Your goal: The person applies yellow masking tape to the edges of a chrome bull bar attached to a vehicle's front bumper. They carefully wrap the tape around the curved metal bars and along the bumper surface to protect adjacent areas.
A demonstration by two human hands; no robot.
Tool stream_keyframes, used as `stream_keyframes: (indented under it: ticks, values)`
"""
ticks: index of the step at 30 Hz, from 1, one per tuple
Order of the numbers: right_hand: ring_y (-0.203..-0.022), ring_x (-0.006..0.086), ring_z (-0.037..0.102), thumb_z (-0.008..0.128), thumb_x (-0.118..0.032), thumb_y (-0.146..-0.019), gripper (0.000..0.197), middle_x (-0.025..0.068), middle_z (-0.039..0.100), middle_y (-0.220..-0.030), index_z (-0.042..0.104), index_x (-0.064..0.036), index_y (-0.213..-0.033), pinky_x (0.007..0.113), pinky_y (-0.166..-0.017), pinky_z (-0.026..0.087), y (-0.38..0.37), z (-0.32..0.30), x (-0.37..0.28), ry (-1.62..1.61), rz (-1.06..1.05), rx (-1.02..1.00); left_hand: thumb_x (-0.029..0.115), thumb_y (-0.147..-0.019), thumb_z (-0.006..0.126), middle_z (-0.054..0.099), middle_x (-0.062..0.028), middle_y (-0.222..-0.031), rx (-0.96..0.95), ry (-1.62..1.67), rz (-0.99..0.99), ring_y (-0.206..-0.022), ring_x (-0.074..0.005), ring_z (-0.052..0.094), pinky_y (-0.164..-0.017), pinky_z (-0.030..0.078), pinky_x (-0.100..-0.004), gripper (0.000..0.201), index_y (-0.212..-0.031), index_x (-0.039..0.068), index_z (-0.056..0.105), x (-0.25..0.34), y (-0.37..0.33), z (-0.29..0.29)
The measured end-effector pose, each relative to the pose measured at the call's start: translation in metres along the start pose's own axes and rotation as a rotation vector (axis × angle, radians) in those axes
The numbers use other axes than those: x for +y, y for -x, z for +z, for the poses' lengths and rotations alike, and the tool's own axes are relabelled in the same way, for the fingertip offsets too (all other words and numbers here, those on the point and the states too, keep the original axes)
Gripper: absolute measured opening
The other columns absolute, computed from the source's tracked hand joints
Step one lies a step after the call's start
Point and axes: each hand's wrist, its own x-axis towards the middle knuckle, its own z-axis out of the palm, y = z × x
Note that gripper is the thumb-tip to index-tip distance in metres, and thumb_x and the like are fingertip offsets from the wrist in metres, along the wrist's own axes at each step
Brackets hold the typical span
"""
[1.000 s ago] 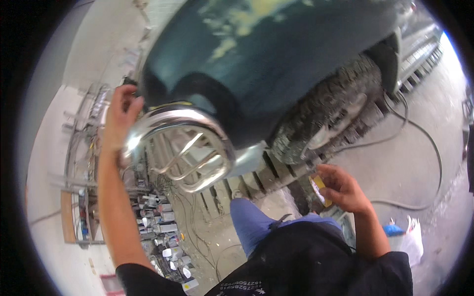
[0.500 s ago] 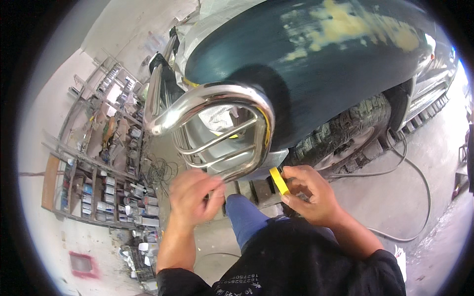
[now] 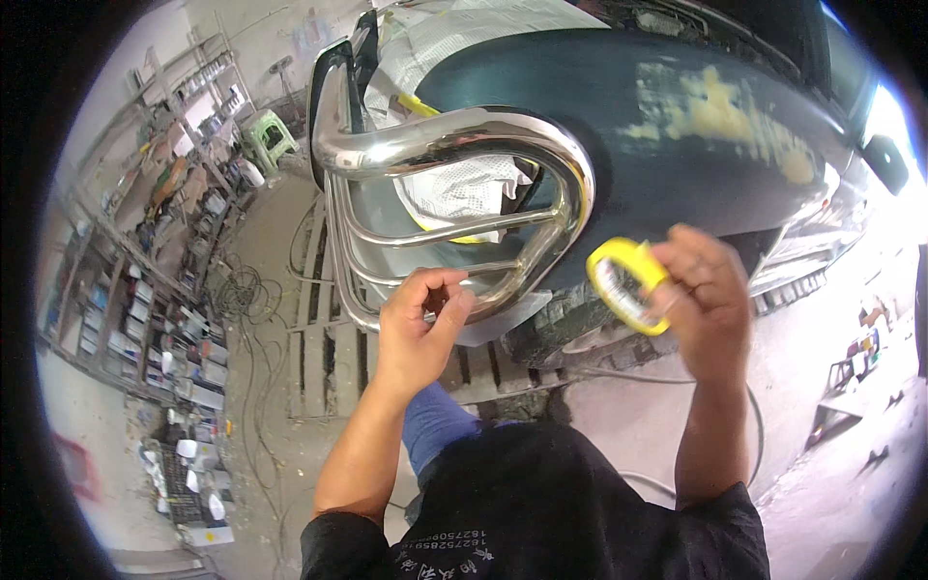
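In the right hand [image 3: 710, 300]: a roll of yellow tape [image 3: 607, 275], gripped at its right side, the ring jutting left of the fingers — the hand is blurred, but I read thumb and fingertips as clamped on it.
Tape's handling: I judge it light and fairly stiff as a ring, its cut sides smooth, its outer face perhaps tacky; hard to break, though a tight squeeze might oval it.
Tape's best hold: I would pinch the rim from inside and outside, as here, leaving the far side clear.
Left hand [image 3: 420, 319]: thumb and forefinger curled close; I cannot tell whether they meet or hold anything.
Chrome guard [image 3: 425, 150]: just beyond the left grip — stiff, probably heavy and slick; contact unclear.
Dark fender [image 3: 541, 77]: beyond both grips.
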Motion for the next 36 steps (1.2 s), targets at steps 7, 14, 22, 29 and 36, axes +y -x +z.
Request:
stream_keyframes:
  ticks: [7, 14, 22, 29, 36]
  values:
    - [-0.098, 0.0149, 0.064, 0.064, 0.002, -0.087, 0.044, 0.0120, 0.066, -0.110, 0.053, 0.0004, -0.130, 0.026, -0.082, 0.053, -0.050, -0.005, -0.032, 0.076, -0.178, 0.033, 0.004, -0.093, 0.063, 0.059, -0.0011, -0.087, 0.090, 0.200, 0.026, -0.080, -0.0094, 0.058, -0.075, 0.048, -0.0234, 0.022, -0.113, -0.001, 0.059, 0.007, -0.011, 0.004]
    - [-0.097, 0.0153, 0.066, 0.067, 0.000, -0.086, 0.043, 0.0096, 0.068, -0.107, 0.057, -0.0067, -0.127, 0.029, -0.084, 0.054, -0.100, 0.003, -0.052, 0.369, -0.373, -0.068, 0.008, -0.093, 0.065, 0.063, -0.0010, -0.085, 0.200, 0.338, 0.034, -0.076, -0.0067, 0.059, -0.068, 0.048, -0.0220, 0.019, -0.109, -0.001, 0.062, 0.020, -0.026, 0.004]
    - [-0.098, 0.0224, 0.068, 0.070, -0.007, -0.084, 0.043, 0.0129, 0.068, -0.111, 0.059, -0.0078, -0.126, 0.033, -0.086, 0.054, -0.158, 0.036, -0.074, 0.475, -0.568, -0.363, 0.008, -0.089, 0.068, 0.064, -0.0036, -0.085, 0.153, 0.200, 0.094, -0.072, -0.0096, 0.061, -0.064, 0.048, -0.0240, 0.012, -0.099, 0.001, 0.065, 0.006, -0.021, -0.007]
    - [-0.098, 0.0306, 0.066, 0.066, -0.007, -0.085, 0.042, 0.0151, 0.067, -0.108, 0.058, -0.0073, -0.126, 0.037, -0.083, 0.052, -0.194, 0.064, -0.082, 0.635, -0.793, -0.648, 0.013, -0.081, 0.067, 0.059, -0.0176, -0.116, 0.288, -0.918, 0.344, -0.110, -0.0371, 0.053, -0.094, 0.039, -0.0478, 0.030, -0.109, 0.002, 0.063, 0.003, -0.029, -0.016]
    - [-0.102, 0.0264, 0.065, 0.070, -0.010, -0.083, 0.048, 0.0123, 0.065, -0.113, 0.057, -0.0067, -0.129, 0.035, -0.089, 0.050, -0.217, 0.099, -0.088, 0.748, -0.719, -0.852, 0.018, -0.082, 0.069, 0.055, -0.0202, -0.109, 0.152, -0.826, 0.379, -0.097, -0.0399, 0.055, -0.083, 0.045, -0.0481, 0.050, -0.123, -0.001, 0.049, -0.013, -0.071, -0.050]
